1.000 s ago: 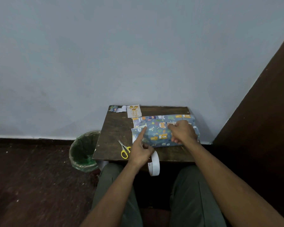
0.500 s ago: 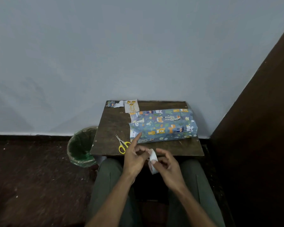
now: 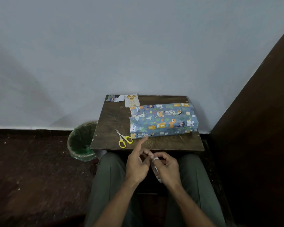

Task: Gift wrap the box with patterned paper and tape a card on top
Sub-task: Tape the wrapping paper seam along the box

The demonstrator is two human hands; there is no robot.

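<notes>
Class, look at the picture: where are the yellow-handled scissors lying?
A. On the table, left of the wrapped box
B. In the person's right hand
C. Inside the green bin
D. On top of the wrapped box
A: the yellow-handled scissors lie flat on the wooden table, just left of the wrapped box, with neither hand touching them.

We see a dark brown wooden tabletop [image 3: 115, 122], worn and matt w/ scuffs. At its 2 o'clock, a box in blue animal-print paper [image 3: 162, 122], slightly glossy, creased. At 7 o'clock, scissors w/ yellow plastic handles [image 3: 124, 139], metal blades. White tape roll [image 3: 156, 169] looks smooth. Olive cloth trousers [image 3: 105, 185], matt.
</notes>
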